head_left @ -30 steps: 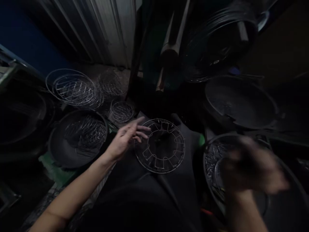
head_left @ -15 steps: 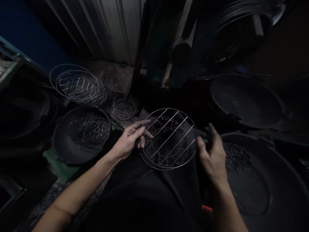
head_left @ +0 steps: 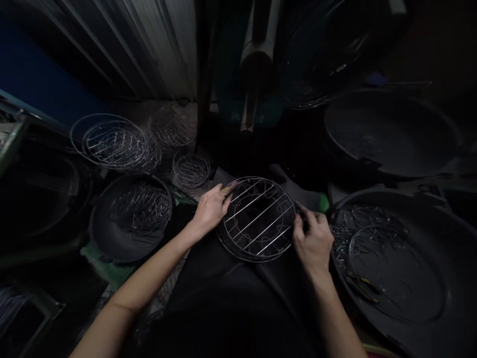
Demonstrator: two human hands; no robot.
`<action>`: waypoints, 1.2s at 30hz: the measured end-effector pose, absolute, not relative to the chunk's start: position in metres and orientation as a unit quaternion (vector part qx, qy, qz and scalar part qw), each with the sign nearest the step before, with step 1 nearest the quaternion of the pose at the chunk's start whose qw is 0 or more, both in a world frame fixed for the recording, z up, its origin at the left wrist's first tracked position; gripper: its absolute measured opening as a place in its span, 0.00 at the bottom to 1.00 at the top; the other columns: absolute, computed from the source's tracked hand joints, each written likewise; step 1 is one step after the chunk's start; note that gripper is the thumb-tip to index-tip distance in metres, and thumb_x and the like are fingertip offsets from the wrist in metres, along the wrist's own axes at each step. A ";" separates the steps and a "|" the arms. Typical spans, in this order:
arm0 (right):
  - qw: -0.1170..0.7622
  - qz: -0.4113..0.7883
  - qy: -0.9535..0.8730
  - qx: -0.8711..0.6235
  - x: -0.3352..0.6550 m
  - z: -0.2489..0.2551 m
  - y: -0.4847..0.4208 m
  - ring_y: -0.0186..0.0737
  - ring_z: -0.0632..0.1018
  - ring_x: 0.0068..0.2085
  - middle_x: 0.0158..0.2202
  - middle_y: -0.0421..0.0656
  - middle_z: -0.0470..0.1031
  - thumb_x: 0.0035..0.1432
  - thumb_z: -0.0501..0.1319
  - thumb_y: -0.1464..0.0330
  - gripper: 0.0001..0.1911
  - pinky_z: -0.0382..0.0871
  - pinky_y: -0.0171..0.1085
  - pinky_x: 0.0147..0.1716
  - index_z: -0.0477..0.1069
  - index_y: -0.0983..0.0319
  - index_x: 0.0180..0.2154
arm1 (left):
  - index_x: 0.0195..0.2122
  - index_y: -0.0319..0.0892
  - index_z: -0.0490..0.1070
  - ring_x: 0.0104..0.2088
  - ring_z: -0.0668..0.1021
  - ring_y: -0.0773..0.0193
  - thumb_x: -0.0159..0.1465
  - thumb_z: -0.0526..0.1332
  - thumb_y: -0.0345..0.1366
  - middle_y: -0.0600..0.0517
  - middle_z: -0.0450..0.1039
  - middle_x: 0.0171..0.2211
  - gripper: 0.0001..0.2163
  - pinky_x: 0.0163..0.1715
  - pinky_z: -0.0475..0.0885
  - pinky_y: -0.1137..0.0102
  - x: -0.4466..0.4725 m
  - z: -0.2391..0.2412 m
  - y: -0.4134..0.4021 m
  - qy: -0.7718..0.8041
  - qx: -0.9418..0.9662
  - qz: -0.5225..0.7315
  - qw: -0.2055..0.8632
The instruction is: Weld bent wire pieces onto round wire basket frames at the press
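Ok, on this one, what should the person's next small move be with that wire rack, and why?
Probably rotate the round wire rack slightly, to bring more of its rim under the right hand: that hand is closed at the rim, while the left hand rests on the opposite edge to steady it.

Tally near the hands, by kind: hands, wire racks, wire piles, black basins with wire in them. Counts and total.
Hands: 2 (left hand, right hand)
Wire racks between the hands: 1 (round wire rack)
Wire piles outside basins: 3 (top-left pile, back pile, small pile)
Black basins holding wire: 2 (left basin, right basin)
Total: 8
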State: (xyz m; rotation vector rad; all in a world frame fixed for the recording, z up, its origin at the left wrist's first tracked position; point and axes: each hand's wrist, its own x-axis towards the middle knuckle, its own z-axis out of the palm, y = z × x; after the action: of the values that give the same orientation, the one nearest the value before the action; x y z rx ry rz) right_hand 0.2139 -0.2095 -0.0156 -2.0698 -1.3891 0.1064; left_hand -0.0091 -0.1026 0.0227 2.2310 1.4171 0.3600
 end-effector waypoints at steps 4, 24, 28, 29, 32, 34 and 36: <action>0.326 0.045 -0.526 -0.784 0.213 -0.018 -0.212 0.42 0.75 0.35 0.36 0.47 0.70 0.61 0.51 0.65 0.16 0.70 0.41 0.35 0.74 0.59 0.44 | 0.56 0.43 0.66 0.35 0.75 0.64 0.66 0.52 0.34 0.47 0.71 0.36 0.18 0.38 0.72 0.70 -0.010 0.018 -0.102 0.508 0.831 0.102 0.202; 0.405 0.257 -0.374 -0.794 0.207 -0.022 -0.237 0.47 0.69 0.53 0.54 0.48 0.66 0.57 0.56 0.55 0.29 0.61 0.50 0.54 0.60 0.58 0.58 | 0.47 0.44 0.73 0.43 0.70 0.58 0.63 0.56 0.39 0.47 0.68 0.39 0.13 0.48 0.66 0.63 -0.021 0.009 -0.090 0.489 0.824 0.114 0.264; 0.451 0.329 -0.328 -0.762 0.212 -0.020 -0.237 0.40 0.72 0.39 0.45 0.45 0.70 0.50 0.62 0.54 0.34 0.68 0.43 0.43 0.61 0.58 0.57 | 0.51 0.43 0.67 0.43 0.71 0.60 0.56 0.64 0.42 0.50 0.70 0.42 0.22 0.47 0.67 0.65 -0.024 0.013 -0.066 0.445 0.756 0.120 0.464; 0.461 0.348 -0.311 -0.755 0.214 -0.020 -0.237 0.38 0.70 0.34 0.40 0.43 0.70 0.48 0.64 0.54 0.36 0.69 0.41 0.38 0.61 0.59 0.57 | 0.52 0.42 0.65 0.44 0.71 0.60 0.54 0.65 0.43 0.50 0.69 0.44 0.25 0.47 0.67 0.66 -0.023 0.014 -0.059 0.425 0.740 0.122 0.506; 0.478 0.392 -0.258 -0.743 0.219 -0.019 -0.238 0.32 0.64 0.26 0.30 0.38 0.66 0.41 0.68 0.54 0.41 0.66 0.35 0.28 0.62 0.58 0.57 | 0.55 0.41 0.62 0.47 0.70 0.59 0.53 0.66 0.44 0.47 0.67 0.49 0.30 0.48 0.66 0.66 -0.017 0.018 -0.040 0.397 0.723 0.112 0.555; 0.486 0.411 -0.232 -0.735 0.219 -0.020 -0.238 0.31 0.63 0.25 0.28 0.36 0.65 0.40 0.69 0.55 0.42 0.65 0.34 0.27 0.61 0.57 0.57 | 0.56 0.41 0.62 0.46 0.71 0.59 0.51 0.67 0.44 0.46 0.67 0.50 0.32 0.48 0.66 0.65 -0.011 0.021 -0.031 0.403 0.729 0.089 0.546; 0.495 0.417 -0.221 -0.729 0.219 -0.020 -0.239 0.31 0.64 0.26 0.29 0.36 0.65 0.39 0.70 0.56 0.42 0.64 0.33 0.28 0.62 0.57 0.56 | 0.55 0.40 0.63 0.45 0.71 0.60 0.50 0.67 0.45 0.46 0.68 0.48 0.31 0.46 0.67 0.66 -0.007 0.025 -0.027 0.405 0.733 0.062 0.543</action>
State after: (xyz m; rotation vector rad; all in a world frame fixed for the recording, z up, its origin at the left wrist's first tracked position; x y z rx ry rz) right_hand 0.2192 -0.2391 -0.0200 -1.7679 -0.5364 1.0106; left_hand -0.0073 -0.0270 0.0250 1.7390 0.9619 0.1477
